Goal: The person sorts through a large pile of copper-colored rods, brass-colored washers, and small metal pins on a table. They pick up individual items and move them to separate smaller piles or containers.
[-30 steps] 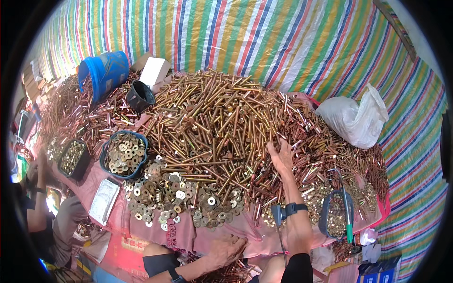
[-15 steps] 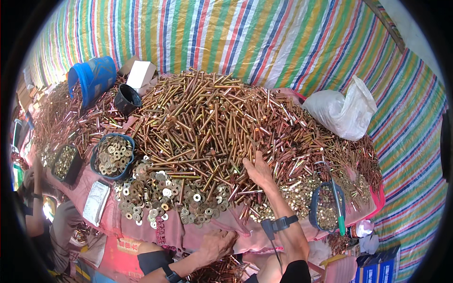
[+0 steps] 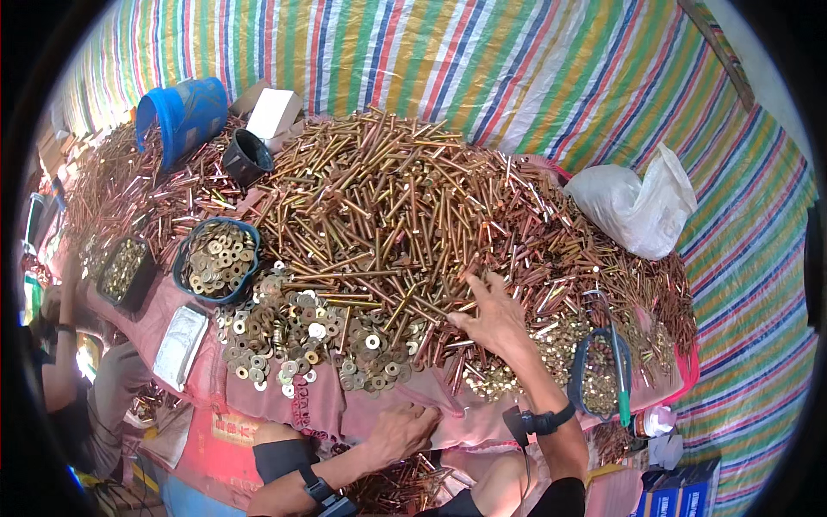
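A wide heap of long, brass-coloured bolts (image 3: 379, 207) covers the table. My right hand (image 3: 498, 320) is over the heap's near right part, thumb and fingers apart, with nothing visible between them. Below and right of it lies a spread of small nuts (image 3: 560, 349). At the near edge, on the pink cloth (image 3: 362, 412), my left hand (image 3: 403, 434) rests with its fingers curled in; what they hold, if anything, is hidden. Loose flat washers (image 3: 301, 340) lie beyond my left hand, beside a blue tub (image 3: 178, 274) filled with more washers.
A dark tub of nuts (image 3: 575, 388) with a green-handled tool (image 3: 622, 379) across it stands right. At the back are a white plastic bag (image 3: 624, 207), blue bucket (image 3: 194, 121), black cup (image 3: 247, 159) and white box (image 3: 276, 112). Another person's arm (image 3: 62, 362) is far left.
My right hand has shifted right and slightly nearer, and its fingers have spread wider. My left hand stays curled at the edge. The whole view has shifted slightly.
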{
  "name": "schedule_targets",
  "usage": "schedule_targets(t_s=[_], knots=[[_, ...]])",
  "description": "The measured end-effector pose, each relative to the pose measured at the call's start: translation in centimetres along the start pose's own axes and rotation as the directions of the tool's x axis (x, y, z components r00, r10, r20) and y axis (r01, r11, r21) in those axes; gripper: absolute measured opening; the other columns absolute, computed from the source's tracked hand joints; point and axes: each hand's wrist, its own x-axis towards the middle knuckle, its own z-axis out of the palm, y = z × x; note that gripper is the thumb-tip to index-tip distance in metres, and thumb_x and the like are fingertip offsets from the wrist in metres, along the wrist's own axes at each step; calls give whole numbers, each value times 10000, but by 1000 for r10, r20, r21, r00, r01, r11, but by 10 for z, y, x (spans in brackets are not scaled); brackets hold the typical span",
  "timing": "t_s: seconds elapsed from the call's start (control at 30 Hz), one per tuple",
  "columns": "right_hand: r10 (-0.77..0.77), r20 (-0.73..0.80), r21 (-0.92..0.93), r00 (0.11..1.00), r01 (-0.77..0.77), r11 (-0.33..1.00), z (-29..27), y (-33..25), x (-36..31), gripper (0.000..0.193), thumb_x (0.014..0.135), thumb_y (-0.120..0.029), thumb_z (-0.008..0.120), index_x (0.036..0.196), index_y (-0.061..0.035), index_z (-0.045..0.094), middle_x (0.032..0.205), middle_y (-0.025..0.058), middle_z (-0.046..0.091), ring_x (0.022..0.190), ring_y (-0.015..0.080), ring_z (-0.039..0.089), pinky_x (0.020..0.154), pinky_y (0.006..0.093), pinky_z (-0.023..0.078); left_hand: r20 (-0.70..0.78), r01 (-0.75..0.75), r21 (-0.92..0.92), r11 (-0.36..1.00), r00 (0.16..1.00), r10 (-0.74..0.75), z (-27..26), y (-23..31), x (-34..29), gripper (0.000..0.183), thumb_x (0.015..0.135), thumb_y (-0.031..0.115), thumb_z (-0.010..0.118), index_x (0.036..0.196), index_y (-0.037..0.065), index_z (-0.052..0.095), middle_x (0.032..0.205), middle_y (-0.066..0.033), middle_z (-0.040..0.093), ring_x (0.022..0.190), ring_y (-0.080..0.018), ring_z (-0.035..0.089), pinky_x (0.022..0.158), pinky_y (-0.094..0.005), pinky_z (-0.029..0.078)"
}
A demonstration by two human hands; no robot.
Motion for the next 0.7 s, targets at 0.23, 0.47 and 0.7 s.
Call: schedule_targets(t_s=[0.23, 0.47, 0.7], knots=[[-322, -204, -11, 925, 326, 945, 26, -29, -15, 265, 887, -301, 827, 933, -47, 768, 927, 179, 612, 719, 344, 658, 623, 475, 516, -39, -17, -9, 1000, 999, 17, 3, -3, 1, 358, 846, 200, 765, 1158, 105, 619, 876, -134, 705, 800, -368, 708, 680, -478, 558], [-241, 39, -223, 970, 244, 944, 37, -42, -2, 194, 914, -171, 698, 866, 16, 686, 927, 261, 635, 656, 375, 661, 542, 503, 478, -49, 107, -72, 992, 993, -111, 1, 1, 3, 194, 967, 217, 711, 1099, 85, 662, 836, -140, 719, 784, -385, 717, 681, -489, 564], [-289, -35, -13, 957, 289, 957, 23, -18, -78, 184, 932, -222, 727, 983, -46, 737, 970, 176, 670, 748, 374, 684, 679, 480, 542, -335, 110, -571, 814, 874, -353, -2, -3, 16, 307, 1053, 266, 675, 1240, 25, 710, 918, -164, 757, 741, -304, 737, 645, -404, 569]])
